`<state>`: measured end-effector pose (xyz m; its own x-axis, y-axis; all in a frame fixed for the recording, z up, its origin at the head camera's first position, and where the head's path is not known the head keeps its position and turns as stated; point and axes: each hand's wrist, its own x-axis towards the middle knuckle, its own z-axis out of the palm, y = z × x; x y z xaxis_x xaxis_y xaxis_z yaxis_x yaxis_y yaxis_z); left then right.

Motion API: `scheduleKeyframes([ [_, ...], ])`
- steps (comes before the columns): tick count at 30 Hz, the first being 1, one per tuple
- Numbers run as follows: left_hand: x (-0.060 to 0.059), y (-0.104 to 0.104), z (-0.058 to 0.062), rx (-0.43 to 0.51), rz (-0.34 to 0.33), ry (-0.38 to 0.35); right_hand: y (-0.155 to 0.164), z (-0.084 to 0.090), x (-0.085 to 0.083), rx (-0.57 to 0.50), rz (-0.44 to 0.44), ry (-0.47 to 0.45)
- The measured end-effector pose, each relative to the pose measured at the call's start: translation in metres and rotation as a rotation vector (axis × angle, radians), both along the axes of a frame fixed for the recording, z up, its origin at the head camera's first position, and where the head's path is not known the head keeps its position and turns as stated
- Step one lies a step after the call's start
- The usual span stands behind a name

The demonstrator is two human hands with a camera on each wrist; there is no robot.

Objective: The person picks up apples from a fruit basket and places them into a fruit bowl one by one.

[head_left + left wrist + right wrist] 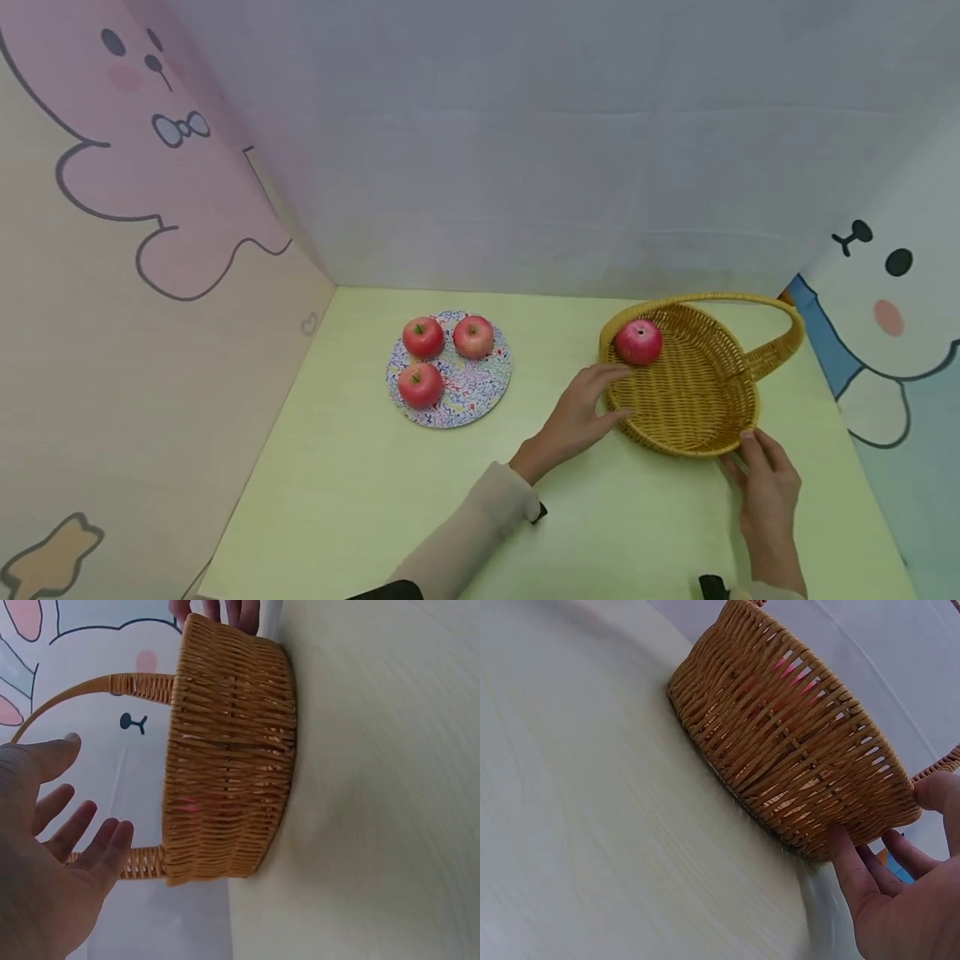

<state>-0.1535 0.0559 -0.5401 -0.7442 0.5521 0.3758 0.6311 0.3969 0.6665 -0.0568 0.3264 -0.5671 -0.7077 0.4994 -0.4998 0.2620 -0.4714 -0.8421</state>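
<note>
A wicker basket with a tall handle stands on the table at the right. Inside it, near the back left wall, lies a round pinkish-red fruit with a dark spot on top. My right hand grips the basket's front right edge, thumb at the rim and fingers against the outer wall. At the basket's left side is my left hand, fingers spread and holding nothing. In the left wrist view a gap shows between this left hand and the basket wall.
Three red apples lie on a round patterned plate left of the basket. Pale walls with cartoon figures close off the back and both sides of the light yellow table.
</note>
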Motion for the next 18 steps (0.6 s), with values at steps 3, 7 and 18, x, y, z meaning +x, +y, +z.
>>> scheduleKeyframes([
  [3,-0.007,0.014,0.0,-0.007,-0.024,-0.05,0.0,0.0,-0.001,0.004,-0.004,0.003],
  [7,-0.013,0.029,0.005,-0.012,-0.028,-0.147,0.0,0.0,-0.001,0.003,-0.014,0.002],
  [18,-0.029,0.066,0.016,-0.079,0.093,-0.178,0.002,-0.003,-0.001,-0.002,-0.028,0.011],
])
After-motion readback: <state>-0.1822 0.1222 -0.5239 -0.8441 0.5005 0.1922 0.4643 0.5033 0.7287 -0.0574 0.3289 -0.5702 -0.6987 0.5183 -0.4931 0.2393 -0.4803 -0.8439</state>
